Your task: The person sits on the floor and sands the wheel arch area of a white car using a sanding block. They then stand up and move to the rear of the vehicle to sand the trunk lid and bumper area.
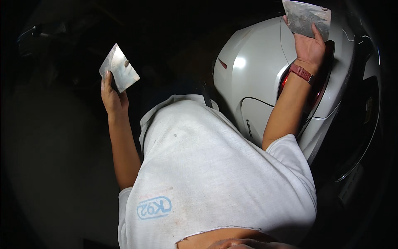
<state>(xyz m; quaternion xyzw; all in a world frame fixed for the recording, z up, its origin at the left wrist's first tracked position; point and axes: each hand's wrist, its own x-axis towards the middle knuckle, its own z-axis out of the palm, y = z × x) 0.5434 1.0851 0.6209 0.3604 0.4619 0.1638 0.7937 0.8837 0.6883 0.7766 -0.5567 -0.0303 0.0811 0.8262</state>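
Observation:
On the left, my left hand (114, 96) is closed on the lower edge of a thin, square metal plate (117, 66), its thumb or finger across the face. A small dark lump sits near the right side of that plate, which tilts and catches the light. Far off to the upper right, my right hand (310, 49) grips a second square metal plate (304, 17) smeared with grey and pale paste. This one is raised above a silver-white car's rear corner (248, 62). Its far edge reaches the top of the picture.
Below my right forearm, a red tail light (284, 81) shows partly. The car's bodywork curves along my right side, with a dark rear part (365, 108) beyond it. A thin dark line hangs beside my right hand. Deep shadow covers the left side.

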